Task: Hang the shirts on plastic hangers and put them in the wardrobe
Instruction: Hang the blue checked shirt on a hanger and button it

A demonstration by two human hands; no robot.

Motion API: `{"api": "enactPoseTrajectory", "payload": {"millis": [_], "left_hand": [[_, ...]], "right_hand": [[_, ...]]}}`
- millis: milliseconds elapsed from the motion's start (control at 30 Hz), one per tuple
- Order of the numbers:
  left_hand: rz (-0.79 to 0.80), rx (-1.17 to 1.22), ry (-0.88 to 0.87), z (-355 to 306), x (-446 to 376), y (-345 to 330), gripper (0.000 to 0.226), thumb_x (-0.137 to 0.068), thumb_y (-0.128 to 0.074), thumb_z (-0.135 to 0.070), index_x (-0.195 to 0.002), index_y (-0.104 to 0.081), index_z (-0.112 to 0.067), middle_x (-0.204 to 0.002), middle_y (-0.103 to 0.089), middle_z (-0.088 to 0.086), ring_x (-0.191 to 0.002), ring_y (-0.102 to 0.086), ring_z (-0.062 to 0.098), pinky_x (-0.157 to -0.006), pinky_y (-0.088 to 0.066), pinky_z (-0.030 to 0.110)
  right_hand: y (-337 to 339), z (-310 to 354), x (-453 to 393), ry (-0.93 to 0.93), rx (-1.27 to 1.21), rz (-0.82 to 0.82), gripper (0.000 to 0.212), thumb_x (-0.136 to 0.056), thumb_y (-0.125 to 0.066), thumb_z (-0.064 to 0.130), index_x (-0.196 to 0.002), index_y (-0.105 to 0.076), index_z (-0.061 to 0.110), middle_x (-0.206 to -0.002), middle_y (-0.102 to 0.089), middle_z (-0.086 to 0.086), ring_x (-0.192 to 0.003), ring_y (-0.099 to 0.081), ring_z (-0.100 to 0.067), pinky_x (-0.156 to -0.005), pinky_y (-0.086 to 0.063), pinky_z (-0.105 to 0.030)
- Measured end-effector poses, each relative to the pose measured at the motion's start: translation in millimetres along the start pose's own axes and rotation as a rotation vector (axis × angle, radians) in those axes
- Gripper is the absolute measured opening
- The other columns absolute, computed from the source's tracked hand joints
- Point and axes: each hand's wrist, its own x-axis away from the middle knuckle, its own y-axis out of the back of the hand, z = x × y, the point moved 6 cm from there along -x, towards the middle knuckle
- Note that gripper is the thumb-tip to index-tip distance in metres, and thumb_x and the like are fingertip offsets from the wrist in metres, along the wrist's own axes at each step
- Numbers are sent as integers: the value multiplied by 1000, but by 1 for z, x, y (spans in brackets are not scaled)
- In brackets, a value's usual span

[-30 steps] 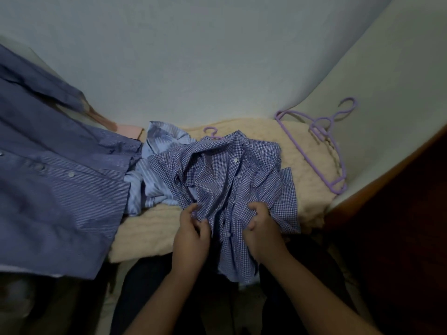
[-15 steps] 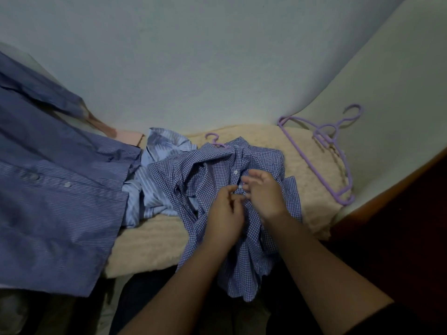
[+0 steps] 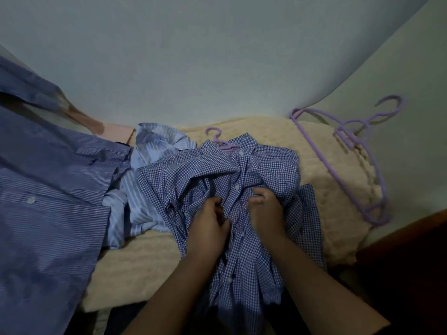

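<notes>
A blue-and-white checked shirt (image 3: 183,180) lies crumpled on a cream blanket (image 3: 321,189), its lower part hanging over the front edge. A purple plastic hanger (image 3: 219,140) sits inside it, with only the hook and neck showing at the collar. My left hand (image 3: 208,228) and my right hand (image 3: 264,211) pinch the two sides of the button front, just below a white button. A light blue striped shirt (image 3: 145,165) lies bunched to its left.
A dark blue striped shirt (image 3: 48,201) is spread over the left side. Spare purple hangers (image 3: 358,153) lie at the right on the blanket, against the pale wall (image 3: 217,56). A dark wooden edge (image 3: 399,238) runs along the lower right.
Both hands went from the shirt's lower front up to the button placket, then slid slightly down it. The camera has tilted, so everything sits a little lower in view.
</notes>
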Motion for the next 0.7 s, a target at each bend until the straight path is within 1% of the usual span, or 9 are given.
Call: {"api": "enactPoseTrajectory", "payload": {"millis": [100, 167, 233, 300, 333, 433, 567, 633, 700], "left_hand": [[-33, 41, 13, 3, -1, 3, 43, -90, -62, -14, -129, -47, -21, -93, -62, -10, -85, -61, 10, -76, -52, 32], [-61, 72, 17, 1, -2, 8, 38, -91, -60, -14, -127, -49, -20, -85, -62, -12, -75, -60, 5, -68, -50, 26], [-99, 137, 27, -5, 0, 15, 34, -91, -59, -14, -124, -51, -19, -80, -62, -11, -69, -58, 0, -60, -44, 11], [-118, 252, 66, -10, 3, 21, 32, -90, -60, -12, -121, -51, -19, -79, -63, -6, -66, -57, 2, -57, -41, 7], [-114, 323, 95, -11, 4, 23, 33, -89, -61, -12, -120, -51, -19, -80, -65, -4, -66, -58, 5, -56, -42, 8], [-35, 529, 221, -10, 10, 25, 38, -86, -66, -10, -116, -47, -21, -83, -69, -5, -66, -61, 10, -58, -46, 20], [38, 590, 303, -2, 21, 22, 40, -84, -71, -14, -117, -51, -19, -90, -71, 0, -73, -65, 17, -66, -52, 30], [60, 618, 317, -1, 26, 20, 40, -83, -72, -15, -118, -51, -19, -93, -71, 2, -78, -67, 20, -72, -54, 34], [72, 680, 322, -1, 31, 19, 39, -84, -71, -13, -117, -52, -19, -92, -72, 3, -77, -66, 19, -73, -53, 34]], "right_hand": [[-1, 1, 1, 8, -21, -17, 29, -92, -49, -2, -121, -52, 1, -78, -55, -1, -68, -55, -17, -63, -50, -30], [0, 5, 3, 28, -48, -11, 26, -92, -51, -2, -117, -53, 1, -72, -53, 1, -66, -55, -15, -71, -54, -35], [3, 13, 9, 75, -9, -10, 25, -90, -53, -1, -114, -55, 5, -78, -61, -4, -74, -61, -18, -73, -54, -31], [5, 20, 17, 128, 28, 1, 28, -89, -55, 0, -116, -56, 7, -87, -65, -9, -82, -64, -21, -75, -54, -30], [6, 23, 23, 143, 36, 19, 29, -89, -55, 1, -117, -56, 7, -88, -66, -10, -82, -64, -21, -74, -54, -29], [2, 25, 39, 133, 70, 129, 31, -90, -55, 0, -119, -53, 12, -81, -63, -3, -74, -61, -17, -59, -46, -15], [-3, 17, 52, 63, 62, 229, 42, -85, -61, -5, -123, -51, 11, -77, -56, 3, -71, -55, -12, -64, -47, -18], [-3, 16, 56, 24, 23, 238, 45, -83, -62, -7, -121, -50, 14, -77, -50, 3, -68, -50, -10, -59, -44, -16], [-1, 17, 58, 16, -29, 230, 45, -82, -63, -8, -116, -50, 17, -76, -46, 2, -66, -47, -9, -55, -42, -14]]}}
